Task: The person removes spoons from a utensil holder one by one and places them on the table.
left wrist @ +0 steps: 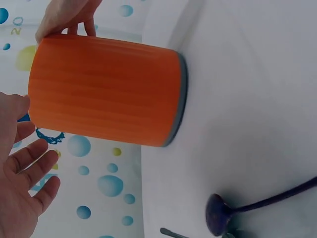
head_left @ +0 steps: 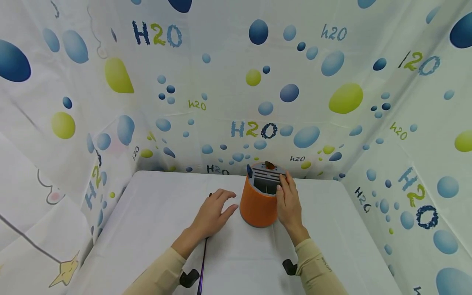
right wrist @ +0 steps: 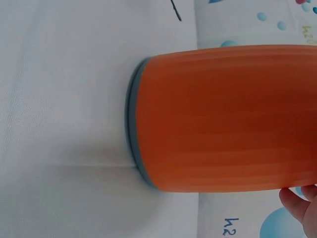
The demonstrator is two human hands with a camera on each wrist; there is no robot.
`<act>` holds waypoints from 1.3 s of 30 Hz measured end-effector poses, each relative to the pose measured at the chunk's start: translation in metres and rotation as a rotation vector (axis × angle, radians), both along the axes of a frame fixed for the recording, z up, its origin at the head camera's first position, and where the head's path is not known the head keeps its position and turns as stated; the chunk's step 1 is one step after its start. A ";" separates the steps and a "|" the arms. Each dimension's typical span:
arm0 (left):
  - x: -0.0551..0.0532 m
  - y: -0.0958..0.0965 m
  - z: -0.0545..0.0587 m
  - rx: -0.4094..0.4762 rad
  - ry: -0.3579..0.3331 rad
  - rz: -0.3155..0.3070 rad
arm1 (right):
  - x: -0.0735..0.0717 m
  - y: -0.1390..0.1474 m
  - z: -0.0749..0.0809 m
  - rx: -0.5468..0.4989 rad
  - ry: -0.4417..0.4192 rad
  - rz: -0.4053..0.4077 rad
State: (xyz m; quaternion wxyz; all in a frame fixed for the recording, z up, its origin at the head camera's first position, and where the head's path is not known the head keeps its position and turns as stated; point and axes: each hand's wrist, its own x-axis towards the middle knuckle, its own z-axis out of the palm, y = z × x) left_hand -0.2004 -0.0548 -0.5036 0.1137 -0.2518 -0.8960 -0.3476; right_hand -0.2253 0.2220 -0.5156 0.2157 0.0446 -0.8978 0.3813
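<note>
- Utensil holder [head_left: 258, 211], orange and upright, stands right of centre in the head view, near the far edge of the white table cover [head_left: 332, 229].
- Right hand [head_left: 290, 203] curves round the holder's right rim, fingertips over the top, thumb on the near side.
- Left hand [head_left: 212, 214] is just left of the holder, apart from it, holding nothing; its fingers are loosely bent, thumb spread away.
- Purple ladle [left wrist: 217, 215] lies at the lower right of the left wrist view; in the head view, a slim dark handle runs from beneath the left hand to the bottom edge.
- Risk: a sideways push from the right hand, with no support opposite, could tip or slide the tall holder. A dropping left wrist could knock the ladle's handle and roll it.
- Texture: the holder's rounded body looks like matt plastic, faintly ribbed lengthwise, with a grey base ring [right wrist: 133, 124]. Its grey insert [head_left: 266, 175] has narrow parallel slots and a dark squarish opening; a rounded brown piece [head_left: 270, 165] shows at the back, too small to identify.
- Backdrop: softly creased white curtain [head_left: 225, 73], printed with blue and lime drops and "H2O".
</note>
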 end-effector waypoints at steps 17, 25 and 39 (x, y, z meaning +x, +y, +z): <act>-0.028 0.029 0.024 0.209 -0.083 -0.027 | -0.002 0.000 -0.002 -0.049 0.012 -0.001; -0.034 0.040 0.026 0.249 -0.125 -0.015 | -0.002 0.001 -0.003 -0.040 0.016 -0.008; -0.057 0.052 0.033 0.291 -0.151 0.006 | -0.002 0.001 -0.001 -0.036 0.023 -0.002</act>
